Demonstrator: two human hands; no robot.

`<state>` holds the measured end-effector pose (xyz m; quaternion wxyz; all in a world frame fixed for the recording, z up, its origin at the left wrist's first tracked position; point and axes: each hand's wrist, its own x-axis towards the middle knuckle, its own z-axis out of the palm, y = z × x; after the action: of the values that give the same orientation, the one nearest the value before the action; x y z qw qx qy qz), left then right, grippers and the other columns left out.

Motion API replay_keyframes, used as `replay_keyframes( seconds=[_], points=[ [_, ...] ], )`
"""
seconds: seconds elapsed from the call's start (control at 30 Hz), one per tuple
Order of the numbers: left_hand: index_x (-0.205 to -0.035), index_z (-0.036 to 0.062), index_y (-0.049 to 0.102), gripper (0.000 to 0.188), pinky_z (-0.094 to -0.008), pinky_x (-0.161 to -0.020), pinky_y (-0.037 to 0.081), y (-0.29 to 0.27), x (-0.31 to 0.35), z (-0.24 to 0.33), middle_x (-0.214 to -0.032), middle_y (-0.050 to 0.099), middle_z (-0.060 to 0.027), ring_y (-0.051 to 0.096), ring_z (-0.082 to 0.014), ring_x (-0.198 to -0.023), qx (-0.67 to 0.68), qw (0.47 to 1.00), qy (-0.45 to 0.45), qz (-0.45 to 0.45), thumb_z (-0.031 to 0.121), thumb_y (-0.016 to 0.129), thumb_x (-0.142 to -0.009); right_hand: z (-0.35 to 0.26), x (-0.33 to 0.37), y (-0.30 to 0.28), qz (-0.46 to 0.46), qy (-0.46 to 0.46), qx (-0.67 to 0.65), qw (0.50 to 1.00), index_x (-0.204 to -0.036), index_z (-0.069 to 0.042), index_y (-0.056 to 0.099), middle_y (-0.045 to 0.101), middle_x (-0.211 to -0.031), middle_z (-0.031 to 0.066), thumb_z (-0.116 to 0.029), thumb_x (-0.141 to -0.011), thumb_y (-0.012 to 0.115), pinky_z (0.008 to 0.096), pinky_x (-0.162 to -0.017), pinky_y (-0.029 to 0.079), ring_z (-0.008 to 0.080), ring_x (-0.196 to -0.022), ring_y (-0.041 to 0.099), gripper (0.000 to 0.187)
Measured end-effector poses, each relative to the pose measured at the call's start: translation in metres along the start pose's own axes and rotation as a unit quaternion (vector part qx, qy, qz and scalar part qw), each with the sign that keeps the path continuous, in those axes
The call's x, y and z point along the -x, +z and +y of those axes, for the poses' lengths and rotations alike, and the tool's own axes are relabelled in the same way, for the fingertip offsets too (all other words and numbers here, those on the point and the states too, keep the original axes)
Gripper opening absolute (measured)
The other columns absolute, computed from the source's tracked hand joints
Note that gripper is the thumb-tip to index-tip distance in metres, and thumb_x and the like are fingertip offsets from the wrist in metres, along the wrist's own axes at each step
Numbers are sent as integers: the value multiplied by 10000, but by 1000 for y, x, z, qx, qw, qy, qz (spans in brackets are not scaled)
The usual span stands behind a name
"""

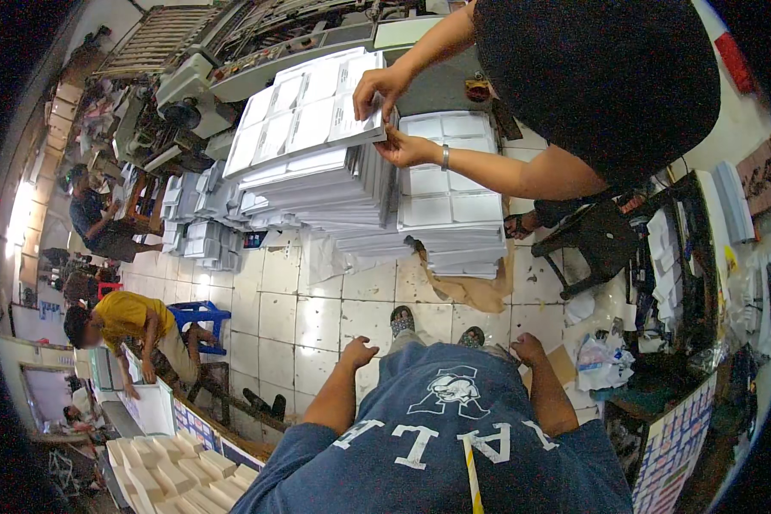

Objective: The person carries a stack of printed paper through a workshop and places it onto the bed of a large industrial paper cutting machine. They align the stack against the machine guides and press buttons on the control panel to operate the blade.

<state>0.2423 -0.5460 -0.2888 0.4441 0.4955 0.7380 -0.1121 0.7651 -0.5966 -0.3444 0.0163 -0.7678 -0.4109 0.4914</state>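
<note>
Sheets of printed paper, laid out in repeated panels, lie in a tall stack ahead of the wearer, with a lower stack just to its right. The wearer's left hand hangs over the tiled floor, well apart from both stacks; the lower one is about the nearest paper to it. Its grip is loosely curled with nothing visible inside, though I cannot tell whether the fingers meet the palm. The right hand hangs on the other side of the body, near a piece of brown card. Its grip is bent and seemingly bare; how far it closes, I cannot tell. Both arms look kept out of the way, probably because a co-worker in black is at the paper.

That co-worker's upper hand rests on the tall stack's near right corner while the lower hand meets the edge from beneath, perhaps to steady or separate the top sheets. Layers down the stack's side sit slightly staggered, which may mark off batches. Brown wrapping paper spreads under the lower stack, likely to keep its bottom sheets off the tiles. Smaller bundles sit piled further left.
</note>
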Motion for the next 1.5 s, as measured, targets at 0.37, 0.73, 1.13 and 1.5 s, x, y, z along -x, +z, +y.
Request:
replay_keyframes(
  seconds=[0.37,0.73,1.13,1.5],
  points=[
    [-1284,30,582,677,-395,-1000,466,-16,-6,4,-1201,643,-229,599,-364,-1154,-39,997,36,50,461,705,-778,68,-56,29,-12,-295,288,911,-1104,-26,655,652,-1048,199,-371,-858,630,444,-905,491,350,-1018,621,424],
    [-1291,-49,524,564,-296,-470,460,-6,-87,-73,-800,660,-133,607,-176,-572,485,867,-90,78,235,695,-834,-53,-4,-78,-15,-40,251,967,-1178,-28,629,641,-1179,183,-397,-871,652,435,-903,504,344,-1062,625,481],
    [-1263,65,564,421,-276,-530,454,-272,-164,-201,-861,654,-52,578,-131,-684,396,910,-84,88,254,666,-901,-361,19,2,112,-141,110,977,-1221,-18,588,666,-1069,187,-330,-827,703,407,-837,516,328,-948,660,515],
    [-1318,-19,528,455,-286,-866,457,-592,-170,-107,-1148,615,-103,577,-181,-971,245,901,171,315,270,589,-971,-613,188,-83,227,-415,0,881,-1138,-41,622,630,-1108,185,-304,-871,662,416,-885,485,348,-1008,616,376]
  ],
)
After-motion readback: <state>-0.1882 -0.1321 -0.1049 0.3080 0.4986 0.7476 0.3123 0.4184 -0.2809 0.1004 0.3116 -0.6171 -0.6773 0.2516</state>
